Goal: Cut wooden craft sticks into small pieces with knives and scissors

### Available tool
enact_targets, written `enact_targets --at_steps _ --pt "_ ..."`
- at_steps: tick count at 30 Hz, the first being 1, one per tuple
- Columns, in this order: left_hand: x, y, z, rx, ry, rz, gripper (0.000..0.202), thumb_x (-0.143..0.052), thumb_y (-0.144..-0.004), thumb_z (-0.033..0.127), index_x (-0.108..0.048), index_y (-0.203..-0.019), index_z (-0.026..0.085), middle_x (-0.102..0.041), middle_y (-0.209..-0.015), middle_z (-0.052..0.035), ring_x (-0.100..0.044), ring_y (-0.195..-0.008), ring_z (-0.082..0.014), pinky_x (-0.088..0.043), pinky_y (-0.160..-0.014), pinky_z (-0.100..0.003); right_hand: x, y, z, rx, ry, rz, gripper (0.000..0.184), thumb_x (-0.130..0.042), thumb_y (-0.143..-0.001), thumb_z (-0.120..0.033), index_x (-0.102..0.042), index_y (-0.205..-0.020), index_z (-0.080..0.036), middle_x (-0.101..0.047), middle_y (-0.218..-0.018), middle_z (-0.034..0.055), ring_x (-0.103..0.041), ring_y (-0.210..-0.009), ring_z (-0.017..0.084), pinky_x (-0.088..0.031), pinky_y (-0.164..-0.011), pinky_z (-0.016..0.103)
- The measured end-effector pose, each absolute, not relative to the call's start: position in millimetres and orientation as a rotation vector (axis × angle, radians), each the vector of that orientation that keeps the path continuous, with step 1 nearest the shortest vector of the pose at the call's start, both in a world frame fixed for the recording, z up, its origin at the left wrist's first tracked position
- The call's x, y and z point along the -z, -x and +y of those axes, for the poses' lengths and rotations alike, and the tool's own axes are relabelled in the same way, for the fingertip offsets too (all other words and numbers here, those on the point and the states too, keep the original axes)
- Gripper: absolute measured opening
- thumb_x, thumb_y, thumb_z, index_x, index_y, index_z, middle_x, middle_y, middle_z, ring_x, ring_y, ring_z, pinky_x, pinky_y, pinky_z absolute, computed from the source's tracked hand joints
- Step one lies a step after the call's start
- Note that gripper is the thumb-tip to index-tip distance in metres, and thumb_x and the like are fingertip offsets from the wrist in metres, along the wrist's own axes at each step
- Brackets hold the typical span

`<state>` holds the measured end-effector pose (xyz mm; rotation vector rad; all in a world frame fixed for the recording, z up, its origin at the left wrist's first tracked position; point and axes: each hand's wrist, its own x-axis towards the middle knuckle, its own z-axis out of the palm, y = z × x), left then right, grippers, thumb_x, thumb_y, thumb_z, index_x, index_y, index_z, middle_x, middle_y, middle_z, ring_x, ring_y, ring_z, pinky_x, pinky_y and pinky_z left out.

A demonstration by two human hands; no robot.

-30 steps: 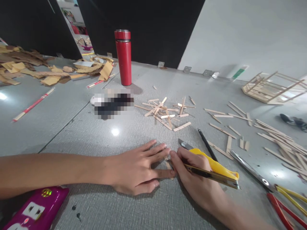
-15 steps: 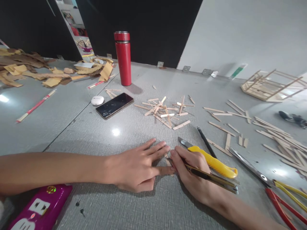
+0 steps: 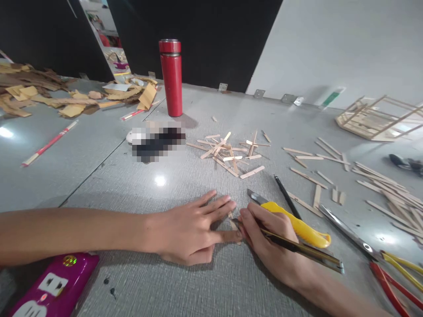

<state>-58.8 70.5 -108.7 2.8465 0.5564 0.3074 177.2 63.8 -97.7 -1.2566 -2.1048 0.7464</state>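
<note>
My left hand (image 3: pixel 194 226) lies on the grey table with its fingers spread. Its fingertips press on a small wooden craft stick (image 3: pixel 233 223), most of which they cover. In my right hand (image 3: pixel 272 246), closed in a pencil-like grip, is a slim utility knife (image 3: pixel 304 251). The blade tip meets the stick between my left fingers. Just beyond my right hand rests a yellow utility knife (image 3: pixel 297 224) with its blade out, and a black pen (image 3: pixel 287 197) lies beside it.
Loose craft sticks lie ahead (image 3: pixel 228 154) and to the right (image 3: pixel 390 189). Scissors (image 3: pixel 366 248) and red-handled pliers (image 3: pixel 385 281) sit at right. A red flask (image 3: pixel 172 83) stands behind; a purple case (image 3: pixel 59 281) is at lower left, a stick frame (image 3: pixel 376 119) at back right.
The utility knife in my right hand has tilted, its rear end moving right and slightly down. My left hand keeps its place on the stick. The phone area is now pixelated.
</note>
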Motion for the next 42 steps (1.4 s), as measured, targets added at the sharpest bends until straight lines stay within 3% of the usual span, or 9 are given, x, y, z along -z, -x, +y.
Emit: enact_targets --at_steps 5,12,18,24,27,31,42 --pt "106.7 58.4 71.5 -0.261 -2.853 0.570 0.059 -0.052 -0.101 0.028 -0.043 -0.158 0.022 -0.026 -0.170 -0.0202 -0.016 -0.159 -0.0403 -0.018 -0.128 -0.061 99.5 -179.6 63.9 -0.801 1.257 -2.022 0.043 -0.049 -0.107 -0.035 -0.041 -0.066 -0.025 -0.048 -0.051 -0.0061 -0.040 -0.044 0.010 -0.033 -0.044 0.026" --pt "103.2 64.2 77.4 -0.310 -2.767 0.450 0.053 -0.054 -0.097 0.020 -0.057 -0.149 0.023 -0.026 -0.171 -0.0175 -0.021 -0.159 -0.0388 -0.018 -0.129 -0.059 92.1 -196.2 64.5 -1.069 1.246 -1.969 0.032 -0.062 -0.101 -0.045 -0.060 -0.079 -0.022 -0.058 -0.056 -0.0043 -0.050 -0.046 0.010 -0.039 -0.044 0.023" --pt "101.3 64.4 78.0 -0.279 -2.726 0.439 0.053 -0.054 -0.097 0.021 -0.056 -0.150 0.023 -0.024 -0.171 -0.0195 -0.019 -0.158 -0.0396 -0.016 -0.129 -0.059 91.0 -197.5 61.2 -1.261 1.347 -1.961 0.034 -0.055 -0.105 -0.047 -0.059 -0.080 -0.023 -0.063 -0.055 -0.0035 -0.055 -0.046 0.011 -0.042 -0.044 0.022" --pt "101.0 63.9 78.2 -0.310 -2.746 0.438 0.051 -0.055 -0.097 0.021 -0.059 -0.148 0.024 -0.028 -0.170 -0.0163 -0.024 -0.158 -0.0384 -0.019 -0.129 -0.057 87.9 -193.7 63.7 -1.052 1.313 -2.071 0.038 -0.057 -0.103 -0.040 -0.056 -0.069 -0.023 -0.057 -0.048 -0.0051 -0.044 -0.040 0.008 -0.035 -0.040 0.022" --pt "100.9 63.2 78.0 -0.258 -2.776 0.429 0.051 -0.051 -0.100 0.023 -0.056 -0.151 0.027 -0.033 -0.168 -0.0184 -0.023 -0.158 -0.0359 -0.018 -0.129 -0.058 87.2 -192.5 65.7 -1.057 1.282 -2.087 0.037 -0.059 -0.103 -0.040 -0.057 -0.071 -0.023 -0.060 -0.049 -0.0056 -0.047 -0.041 0.008 -0.037 -0.041 0.022" --pt "101.7 62.0 77.7 -0.253 -2.800 0.443 0.052 -0.050 -0.100 0.024 -0.054 -0.152 0.030 -0.034 -0.168 -0.0137 -0.023 -0.159 -0.0339 -0.017 -0.129 -0.059 93.4 -191.3 66.1 -1.056 1.323 -2.042 0.040 -0.053 -0.108 -0.039 -0.056 -0.070 -0.024 -0.060 -0.048 -0.0079 -0.053 -0.041 0.007 -0.043 -0.046 0.020" --pt "103.6 61.4 76.8 -0.306 -2.786 0.435 0.051 -0.054 -0.098 0.024 -0.056 -0.149 0.028 -0.034 -0.168 -0.0130 -0.026 -0.158 -0.0344 -0.017 -0.129 -0.058 102.5 -192.4 65.9 -1.120 1.305 -2.000 0.035 -0.059 -0.106 -0.033 -0.054 -0.072 -0.023 -0.057 -0.049 -0.0090 -0.053 -0.042 0.007 -0.042 -0.047 0.021"
